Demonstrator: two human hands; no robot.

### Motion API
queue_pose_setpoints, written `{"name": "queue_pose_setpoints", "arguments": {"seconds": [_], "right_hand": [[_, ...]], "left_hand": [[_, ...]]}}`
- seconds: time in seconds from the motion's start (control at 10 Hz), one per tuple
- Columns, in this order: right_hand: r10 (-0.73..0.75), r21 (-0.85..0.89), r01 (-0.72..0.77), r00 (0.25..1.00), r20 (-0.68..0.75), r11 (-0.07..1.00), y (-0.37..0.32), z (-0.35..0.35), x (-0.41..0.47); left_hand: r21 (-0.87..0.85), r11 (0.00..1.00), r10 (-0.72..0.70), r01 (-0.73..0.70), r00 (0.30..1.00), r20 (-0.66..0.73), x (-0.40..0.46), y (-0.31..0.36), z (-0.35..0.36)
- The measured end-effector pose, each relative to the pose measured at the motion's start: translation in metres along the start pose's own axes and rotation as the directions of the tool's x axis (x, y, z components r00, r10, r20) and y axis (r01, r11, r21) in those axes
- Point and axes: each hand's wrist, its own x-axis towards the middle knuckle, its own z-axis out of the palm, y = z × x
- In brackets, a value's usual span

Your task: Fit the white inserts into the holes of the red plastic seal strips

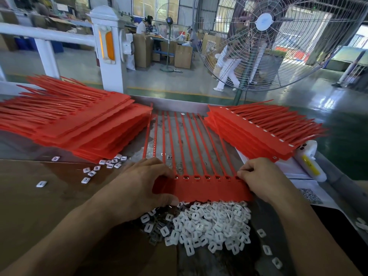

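I had the flat red plastic seal strip sheet (201, 189) lying mid-bench, just beyond the heap of small white square inserts (201, 226). My left hand (139, 184) gripped its left end, thumb underneath; my right hand (258, 176) pinched its right end hole.

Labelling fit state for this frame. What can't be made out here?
Head view only:
- Leftmost holes of the red seal sheet: covered by the left hand.
- Whether the right hand pinches an insert: its curled fingertips hide the end hole.
- Visible holes: too small to tell fitted from empty.
- White insert pile: far edge tucked under the sheet.
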Motion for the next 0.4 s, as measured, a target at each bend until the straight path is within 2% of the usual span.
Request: {"name": "queue_pose_setpoints", "arguments": {"seconds": [0.3, 0.4], "right_hand": [[-0.011, -0.033, 0.009, 0.999, -0.040, 0.999, -0.006, -0.001, -0.006], [-0.085, -0.008, 0.085, 0.987, -0.138, 0.996, -0.014, 0.000, -0.009]], "left_hand": [[-0.010, 1.000, 0.009, -0.009, 1.000, -0.023, 0.001, -0.002, 0.001], [-0.028, 0.999, 0.018, -0.019, 0.999, -0.037, -0.001, 0.000, 0.000]]}}
